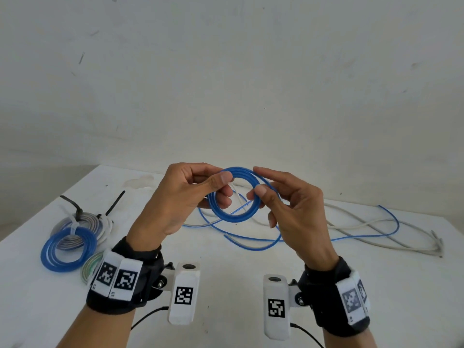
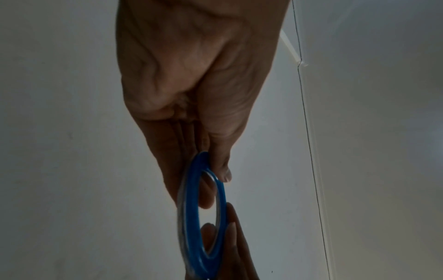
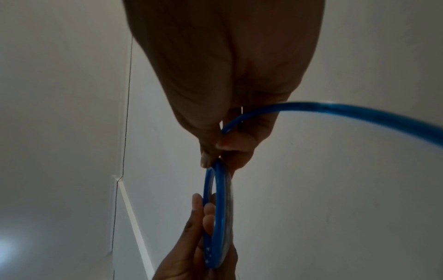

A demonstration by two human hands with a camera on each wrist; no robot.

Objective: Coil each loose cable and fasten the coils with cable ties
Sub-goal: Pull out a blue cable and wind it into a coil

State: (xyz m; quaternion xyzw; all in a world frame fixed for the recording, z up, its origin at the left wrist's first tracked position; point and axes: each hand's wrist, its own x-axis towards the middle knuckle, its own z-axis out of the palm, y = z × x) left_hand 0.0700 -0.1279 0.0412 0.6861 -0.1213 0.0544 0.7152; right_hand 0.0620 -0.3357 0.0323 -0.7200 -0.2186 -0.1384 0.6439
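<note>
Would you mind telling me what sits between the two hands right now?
In the head view, the blue cable coil spans the gap: the left hand pinches its left side and the right hand its right.

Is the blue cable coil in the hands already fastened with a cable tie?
No: in the head view the blue cable coil shows no tie, and its loose tail runs to the table.

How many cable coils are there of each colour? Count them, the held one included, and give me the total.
Blue: 2, the held coil and the tied coil
Grey: 1, the grey coil
White: 1, the white coil
Greenish: 1, the greenish coil, partly hidden behind the wrist
Total: 5
</note>
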